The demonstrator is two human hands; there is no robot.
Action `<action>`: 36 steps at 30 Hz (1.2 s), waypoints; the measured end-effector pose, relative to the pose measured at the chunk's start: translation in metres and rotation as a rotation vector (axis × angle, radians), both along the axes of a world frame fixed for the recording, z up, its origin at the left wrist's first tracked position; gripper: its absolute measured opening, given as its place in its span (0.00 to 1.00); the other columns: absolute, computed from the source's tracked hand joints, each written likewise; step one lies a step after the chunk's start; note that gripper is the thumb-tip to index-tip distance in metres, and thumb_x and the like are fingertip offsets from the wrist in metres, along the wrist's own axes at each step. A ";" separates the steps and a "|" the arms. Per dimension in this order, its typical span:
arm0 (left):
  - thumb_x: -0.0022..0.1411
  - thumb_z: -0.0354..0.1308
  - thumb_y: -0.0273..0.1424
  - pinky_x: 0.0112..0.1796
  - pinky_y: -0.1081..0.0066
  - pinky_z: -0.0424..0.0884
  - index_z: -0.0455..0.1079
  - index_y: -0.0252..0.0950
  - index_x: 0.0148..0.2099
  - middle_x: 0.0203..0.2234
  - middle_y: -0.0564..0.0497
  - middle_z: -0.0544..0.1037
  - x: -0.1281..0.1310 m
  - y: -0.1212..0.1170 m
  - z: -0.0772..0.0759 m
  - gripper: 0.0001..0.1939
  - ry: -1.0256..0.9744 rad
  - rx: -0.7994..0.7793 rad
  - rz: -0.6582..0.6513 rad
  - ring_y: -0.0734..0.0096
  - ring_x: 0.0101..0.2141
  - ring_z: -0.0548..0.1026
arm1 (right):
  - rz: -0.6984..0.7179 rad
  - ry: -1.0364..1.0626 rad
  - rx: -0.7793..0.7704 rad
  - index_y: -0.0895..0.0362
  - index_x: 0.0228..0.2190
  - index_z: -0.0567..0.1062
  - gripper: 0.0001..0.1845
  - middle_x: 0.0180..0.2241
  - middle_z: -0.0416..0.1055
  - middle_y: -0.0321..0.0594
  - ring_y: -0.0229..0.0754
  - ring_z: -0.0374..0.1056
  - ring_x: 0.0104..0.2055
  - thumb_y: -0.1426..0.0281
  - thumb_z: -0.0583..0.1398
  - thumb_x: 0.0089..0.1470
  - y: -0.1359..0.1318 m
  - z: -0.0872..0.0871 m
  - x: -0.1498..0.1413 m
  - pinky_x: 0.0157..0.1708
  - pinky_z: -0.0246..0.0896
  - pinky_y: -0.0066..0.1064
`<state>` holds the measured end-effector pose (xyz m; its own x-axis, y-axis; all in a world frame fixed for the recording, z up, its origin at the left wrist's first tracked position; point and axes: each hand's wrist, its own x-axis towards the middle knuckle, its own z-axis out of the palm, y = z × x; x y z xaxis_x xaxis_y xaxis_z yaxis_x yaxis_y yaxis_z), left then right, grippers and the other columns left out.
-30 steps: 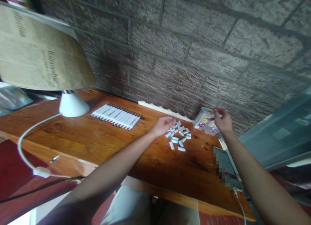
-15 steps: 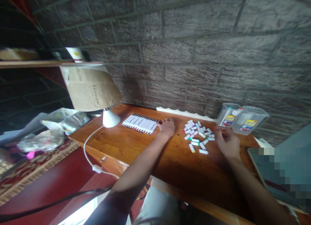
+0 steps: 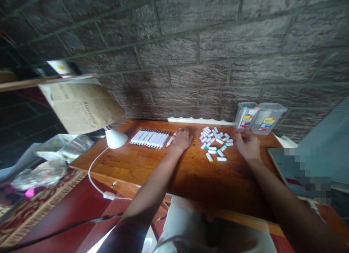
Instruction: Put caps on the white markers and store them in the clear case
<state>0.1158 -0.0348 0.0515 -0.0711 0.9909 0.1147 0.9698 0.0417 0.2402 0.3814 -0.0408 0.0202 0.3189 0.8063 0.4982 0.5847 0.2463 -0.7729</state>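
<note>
Evidently, in the head view, the left hand lies near the middle of the frame, over the upper end of a single marker; whether the fingers grasp it is hidden. The row of markers lies just to its left. The right hand, right of centre, is curled near the clear containers; I cannot tell if it holds anything. Loose caps lie between the hands. To handle the marker well, I would use light fingertips, keeping it parallel to the row without nudging its neighbours. Half a second ago, the left hand met the row's right end; now a gap separates row and marker.
</note>
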 end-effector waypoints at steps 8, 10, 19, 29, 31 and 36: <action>0.63 0.54 0.34 0.50 0.57 0.67 0.68 0.32 0.53 0.49 0.35 0.73 -0.013 0.003 0.009 0.18 0.081 0.143 0.037 0.49 0.52 0.70 | 0.058 0.009 -0.003 0.58 0.36 0.80 0.20 0.29 0.78 0.44 0.44 0.73 0.29 0.57 0.57 0.55 -0.001 0.004 -0.003 0.34 0.65 0.33; 0.63 0.53 0.33 0.49 0.58 0.68 0.68 0.30 0.53 0.48 0.33 0.74 -0.017 0.006 0.008 0.18 0.071 0.011 0.032 0.49 0.50 0.72 | 0.060 0.016 -0.014 0.58 0.35 0.80 0.19 0.29 0.78 0.44 0.43 0.73 0.29 0.57 0.57 0.55 -0.002 0.005 -0.004 0.34 0.65 0.33; 0.58 0.59 0.32 0.44 0.66 0.71 0.74 0.34 0.38 0.37 0.45 0.81 0.004 0.013 -0.008 0.08 -0.590 0.029 -0.412 0.63 0.39 0.78 | 0.169 0.055 -0.030 0.57 0.31 0.78 0.18 0.26 0.76 0.40 0.40 0.70 0.27 0.57 0.57 0.56 -0.003 0.006 -0.006 0.30 0.62 0.29; 0.49 0.69 0.31 0.44 0.66 0.74 0.75 0.31 0.44 0.38 0.43 0.82 0.026 -0.003 0.012 0.19 -1.642 -0.188 -0.515 0.66 0.36 0.81 | 0.461 -0.086 -0.109 0.56 0.30 0.79 0.17 0.26 0.76 0.37 0.38 0.68 0.25 0.57 0.57 0.57 -0.012 0.008 -0.015 0.28 0.61 0.29; 0.49 0.69 0.28 0.46 0.64 0.75 0.76 0.31 0.43 0.38 0.42 0.82 0.026 -0.005 0.013 0.17 -1.681 -0.213 -0.526 0.65 0.35 0.81 | 0.543 -0.150 -0.113 0.55 0.33 0.80 0.13 0.32 0.79 0.38 0.39 0.71 0.30 0.60 0.59 0.55 -0.014 0.008 -0.016 0.31 0.63 0.30; 0.53 0.65 0.26 0.48 0.63 0.74 0.76 0.31 0.43 0.40 0.42 0.82 0.027 -0.006 0.014 0.13 -1.776 -0.185 -0.524 0.64 0.37 0.81 | 0.701 -0.140 -0.142 0.55 0.35 0.80 0.10 0.37 0.80 0.40 0.39 0.73 0.33 0.64 0.62 0.52 -0.015 0.005 -0.021 0.33 0.68 0.30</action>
<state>0.1425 -0.0404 0.0654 0.3067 0.9384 0.1592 -0.4593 -0.0006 0.8883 0.3608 -0.0559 0.0250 -0.3550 0.8576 0.3722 0.4222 0.5023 -0.7546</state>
